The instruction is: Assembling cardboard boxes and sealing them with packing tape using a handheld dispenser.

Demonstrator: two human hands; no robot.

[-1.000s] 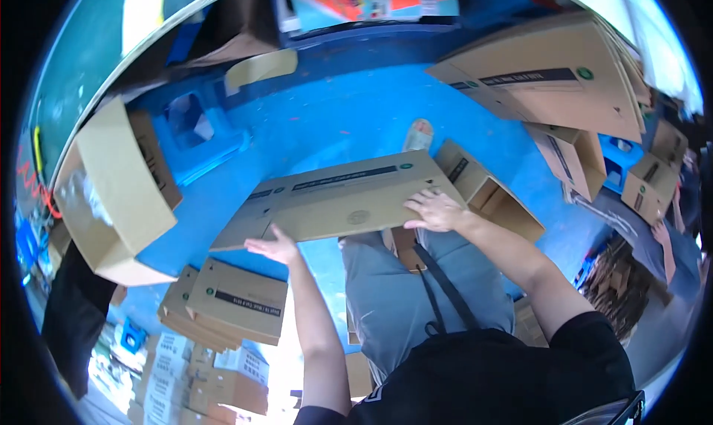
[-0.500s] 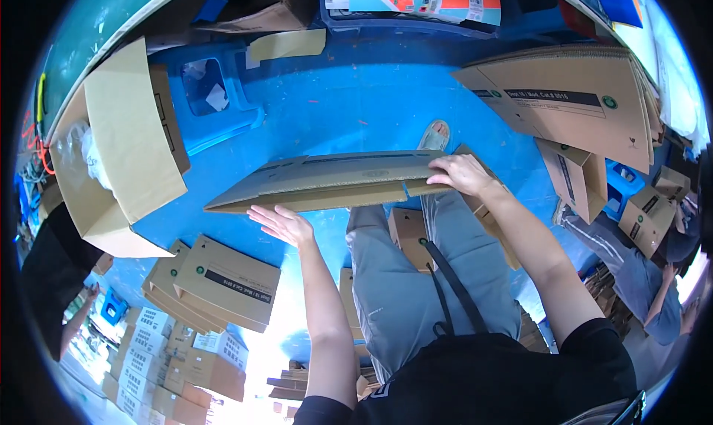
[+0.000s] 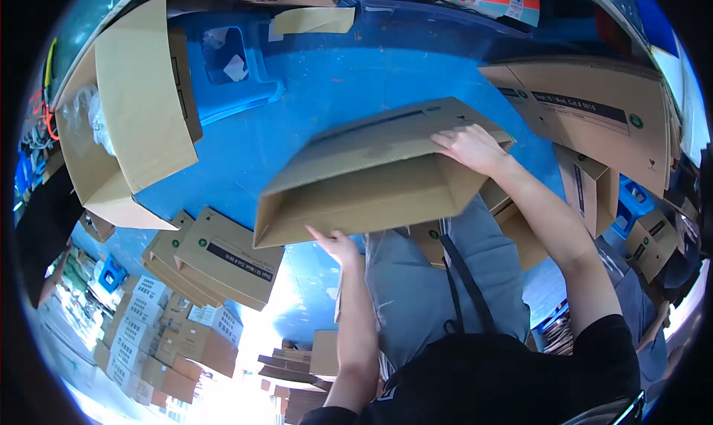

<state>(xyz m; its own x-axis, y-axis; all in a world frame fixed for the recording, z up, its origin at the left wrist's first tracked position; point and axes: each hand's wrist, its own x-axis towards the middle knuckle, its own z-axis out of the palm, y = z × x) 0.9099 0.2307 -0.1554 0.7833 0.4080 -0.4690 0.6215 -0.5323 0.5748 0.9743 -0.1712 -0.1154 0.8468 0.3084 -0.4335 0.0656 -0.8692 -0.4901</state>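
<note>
Between my hands is a brown cardboard box, spread into a slanted sleeve with its open end facing me. My right hand grips the upper edge near its right corner, fingers closed over the far panel. Down at the near edge, toward the left, my left hand holds the panel's rim, one finger reaching inside; its other fingers are partly hidden. The box hangs tilted above my lap.
Flattened cartons lean in a stack at the right. An open box with clear plastic stands at the left, beside a blue stool. Folded cartons stand at lower left, near piled boxes. Other people are at both sides.
The nearly flat carton has opened into a wide sleeve and risen on its right. My left hand has gone from an open palm beneath it to holding its near rim.
</note>
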